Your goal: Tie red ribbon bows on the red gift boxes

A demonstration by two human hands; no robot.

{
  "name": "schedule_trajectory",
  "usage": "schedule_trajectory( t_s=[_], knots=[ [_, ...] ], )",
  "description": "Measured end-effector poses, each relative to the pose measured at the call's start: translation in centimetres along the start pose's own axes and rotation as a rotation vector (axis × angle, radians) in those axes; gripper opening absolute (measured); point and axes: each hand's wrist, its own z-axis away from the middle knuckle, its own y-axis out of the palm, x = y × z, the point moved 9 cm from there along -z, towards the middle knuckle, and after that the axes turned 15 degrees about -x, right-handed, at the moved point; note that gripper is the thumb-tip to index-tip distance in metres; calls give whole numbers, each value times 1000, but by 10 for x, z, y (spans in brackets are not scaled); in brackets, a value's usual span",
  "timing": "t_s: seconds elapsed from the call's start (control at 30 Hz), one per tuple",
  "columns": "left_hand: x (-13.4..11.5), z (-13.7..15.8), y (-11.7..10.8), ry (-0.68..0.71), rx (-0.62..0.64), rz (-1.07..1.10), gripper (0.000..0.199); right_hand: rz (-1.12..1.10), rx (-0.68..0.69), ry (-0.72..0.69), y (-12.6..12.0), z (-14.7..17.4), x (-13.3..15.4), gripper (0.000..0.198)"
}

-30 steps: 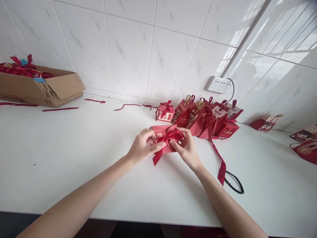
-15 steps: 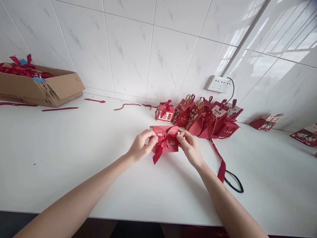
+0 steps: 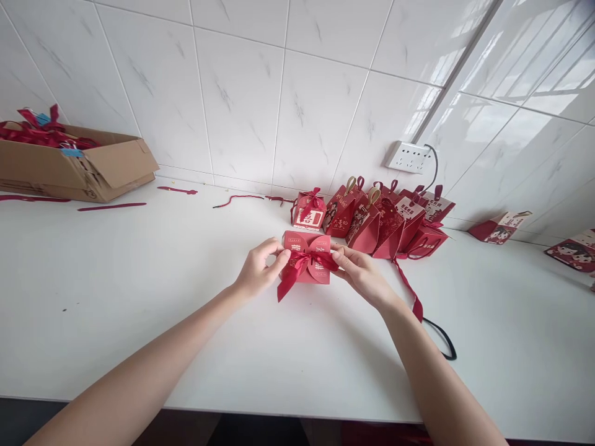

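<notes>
A: Surface and room?
B: White bench (image 3: 195, 347) along a marbled tile wall (image 3: 242, 93); socket strip (image 3: 409, 158) mounted toward the right.
A: Grip, left first?
B: Left hand (image 3: 260, 266): thumb and forefinger together, pinching the red ribbon (image 3: 307, 255) at its left side. Right hand (image 3: 360, 272): fingertips pinching it at the right.
A: And the red box (image 3: 307, 240)?
B: Between the hands, mid-bench, bow across its top. Cannot tell whether it rests on the bench.
A: Surroundings?
B: Far left, cardboard carton (image 3: 123, 164) with a tangle of ribbons (image 3: 41, 133). Ribbon scrap (image 3: 111, 207) in front of it, thin cord (image 3: 237, 197) near the wall. Small bowed box (image 3: 310, 214) just behind the red one; beside it, a cluster of red boxes (image 3: 388, 229). Right again: trailing ribbon (image 3: 409, 288), black loop (image 3: 446, 341), lone box (image 3: 499, 228).
A: Obstructions?
B: Bowed box and cluster stand between the work and the wall.
</notes>
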Motion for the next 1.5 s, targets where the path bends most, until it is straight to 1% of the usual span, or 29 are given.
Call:
schedule_trajectory(
  t_s=[0.13,0.3,0.43,0.53,0.6,0.67,0.7,0.73,0.8,0.9,0.97,1.0,1.07,1.13,1.17,1.27,1.33,1.4,1.5],
  knots=[
    [6,1,3,-70,3,77,28,-41,-40,35,-2,-2,-4,33],
    [13,2,4,-134,-13,158,29,-63,-62,78,-6,-6,-10,25],
    [13,0,-2,-134,-44,121,30,-62,-84,85,-11,-8,-11,27],
    [11,1,2,-138,21,120,25,-2,-106,81,-15,-9,-13,28],
    [5,2,7,-90,61,105,20,44,-127,91,-17,-11,-17,31],
    [1,1,8,-66,66,95,18,29,-136,106,-18,-12,-21,32],
    [3,0,8,-94,65,102,19,-4,-130,110,-18,-13,-21,31],
    [7,-1,8,-153,77,119,20,-51,-118,112,-17,-13,-22,28],
    [18,-1,12,-319,137,183,24,-155,-108,128,-17,-14,-22,22],
    [32,3,19,-566,260,331,27,-284,-191,182,-26,-16,-24,15],
    [38,3,21,-686,288,457,24,-344,-256,218,-34,-18,-27,14],
    [41,1,20,-725,271,516,22,-368,-286,233,-38,-19,-28,15],
    [48,-6,11,-750,189,601,16,-408,-348,249,-50,-22,-29,17],
    [57,-15,-2,-742,107,615,11,-423,-424,245,-66,-24,-30,16],
    [62,-18,-8,-741,89,608,10,-423,-467,245,-74,-25,-31,13],
    [73,-26,-24,-748,76,587,8,-422,-578,269,-97,-27,-35,7],
    [79,-31,-36,-755,59,596,8,-438,-631,285,-108,-26,-36,9],
    [82,-35,-46,-768,47,619,11,-467,-654,275,-115,-26,-33,13],
    [84,-38,-55,-793,52,648,12,-530,-654,254,-117,-24,-27,19]
  ],
)
